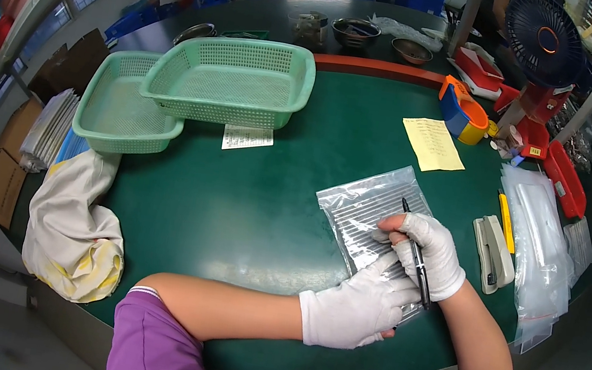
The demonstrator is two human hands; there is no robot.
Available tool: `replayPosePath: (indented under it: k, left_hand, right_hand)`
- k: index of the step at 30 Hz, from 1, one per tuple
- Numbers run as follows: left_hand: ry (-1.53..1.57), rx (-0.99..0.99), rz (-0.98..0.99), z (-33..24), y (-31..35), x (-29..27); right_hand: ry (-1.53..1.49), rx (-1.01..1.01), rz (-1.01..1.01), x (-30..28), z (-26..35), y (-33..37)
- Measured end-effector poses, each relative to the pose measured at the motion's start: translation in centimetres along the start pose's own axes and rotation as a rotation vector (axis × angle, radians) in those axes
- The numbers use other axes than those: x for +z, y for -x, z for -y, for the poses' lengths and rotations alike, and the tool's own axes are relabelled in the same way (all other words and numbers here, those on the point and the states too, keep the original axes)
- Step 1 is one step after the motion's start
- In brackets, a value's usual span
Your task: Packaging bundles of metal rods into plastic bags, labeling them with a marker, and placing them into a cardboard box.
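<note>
Apparently marking the bag (357, 207)
Right grip (434, 256) pinches a pen (418, 266); left grip (353, 308) lies flat alongside; next stroke needs steadiness.

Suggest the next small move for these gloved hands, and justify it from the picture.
Perhaps lower the black pen onto the clear bag: the right hand grips the pen over it, while the left hand lies across the bag's near part, seemingly steadying it.

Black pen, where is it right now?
In the head view, the black pen is right of centre, held in the right hand over the clear plastic bag, beside the left hand.
</note>
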State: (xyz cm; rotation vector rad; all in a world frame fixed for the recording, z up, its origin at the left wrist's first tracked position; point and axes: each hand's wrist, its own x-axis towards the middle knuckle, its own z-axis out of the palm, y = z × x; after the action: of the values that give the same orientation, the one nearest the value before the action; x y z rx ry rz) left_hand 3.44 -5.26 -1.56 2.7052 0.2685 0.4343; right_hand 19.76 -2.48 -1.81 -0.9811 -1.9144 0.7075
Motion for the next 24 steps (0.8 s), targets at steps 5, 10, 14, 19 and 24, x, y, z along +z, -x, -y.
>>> replayPosePath:
  k: [5,10,14,19,24]
  left_hand:
    - [0.024,-0.010,-0.002,-0.1,0.2,0.0]
    - [-0.008,-0.016,-0.018,-0.1,0.3,0.3]
    - [-0.011,-0.031,0.005,0.0,0.4,0.5]
    - [0.119,0.010,-0.185,0.8,0.5,0.4]
    - [-0.043,-0.169,-0.786,5.1,1.2,-4.3]
  right_hand:
    - [0.049,-0.008,0.024,0.1,0.0,-0.2]
    - [0.026,0.039,0.043,0.2,-0.2,0.0]
    - [-0.017,0.132,0.110,0.0,0.0,0.0]
    - [-0.045,0.118,0.059,0.3,-0.4,0.1]
    - [0.045,0.132,0.012,-0.5,0.6,-0.3]
